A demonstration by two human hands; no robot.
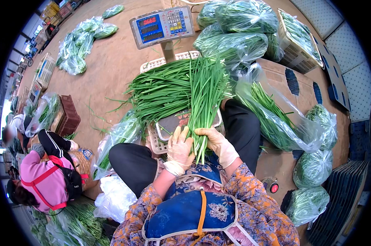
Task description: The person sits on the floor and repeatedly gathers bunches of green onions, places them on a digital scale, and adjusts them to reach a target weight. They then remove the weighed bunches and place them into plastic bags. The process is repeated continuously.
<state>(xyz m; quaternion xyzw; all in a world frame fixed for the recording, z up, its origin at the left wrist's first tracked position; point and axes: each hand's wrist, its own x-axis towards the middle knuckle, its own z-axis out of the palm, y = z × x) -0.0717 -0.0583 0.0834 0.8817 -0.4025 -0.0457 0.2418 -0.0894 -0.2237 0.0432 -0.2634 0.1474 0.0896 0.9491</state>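
A bundle of long green garlic chives (205,92) stands stem ends toward me, its tips lying over a larger chive pile (164,89). My left hand (180,150), in a thin pale glove, lies against the left side of the stems, fingers extended; whether it grips them is unclear. My right hand (218,146), gloved alike, closes around the right side of the stems near their ends. Under the pile are a white plastic basket (157,143) and a metal scale plate. The digital scale's display (162,27) rises behind them, lit with red digits.
Bagged chives (234,46) are stacked beyond on the right, beside a full crate (299,40). An open plastic bag of chives (271,120) lies right of my knee, another bag (118,138) left. A person in pink (44,181) sits at left. A tape roll (270,185) lies right.
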